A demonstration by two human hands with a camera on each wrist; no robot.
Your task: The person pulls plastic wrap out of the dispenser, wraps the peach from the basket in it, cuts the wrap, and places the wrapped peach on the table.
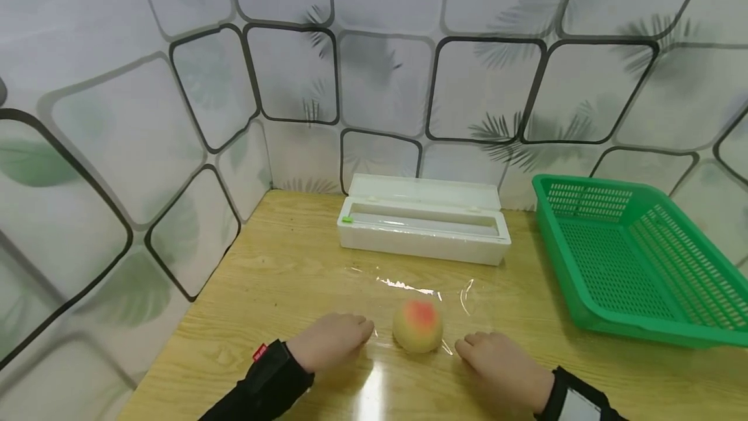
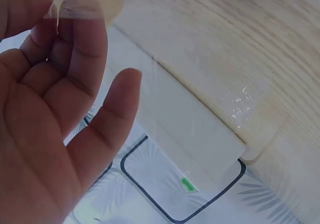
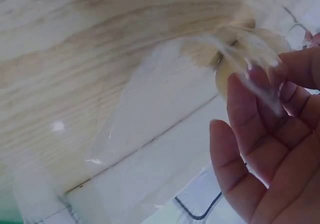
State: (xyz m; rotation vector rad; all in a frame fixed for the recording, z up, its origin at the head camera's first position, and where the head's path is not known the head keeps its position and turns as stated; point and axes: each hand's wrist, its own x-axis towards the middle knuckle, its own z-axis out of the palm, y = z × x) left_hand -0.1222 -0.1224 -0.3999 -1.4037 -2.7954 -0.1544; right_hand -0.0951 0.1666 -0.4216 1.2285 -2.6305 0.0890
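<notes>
Red-blushed yellow peach (image 1: 417, 333), green basket (image 1: 622, 258)

No text, brand or number is legible in the three views. In the head view, lower left of centre, a small red tag (image 1: 260, 352) is attached to the black cuff (image 1: 274, 379) on the left arm; its pale marks are too small to read. At the lower right, the black band (image 1: 563, 380) carries a pale panel (image 1: 580, 407); any print on it is indistinct.

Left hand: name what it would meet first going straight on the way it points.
Beyond the clear film it pinches, the left hand would probably meet the peach; depth is unclear.
</notes>
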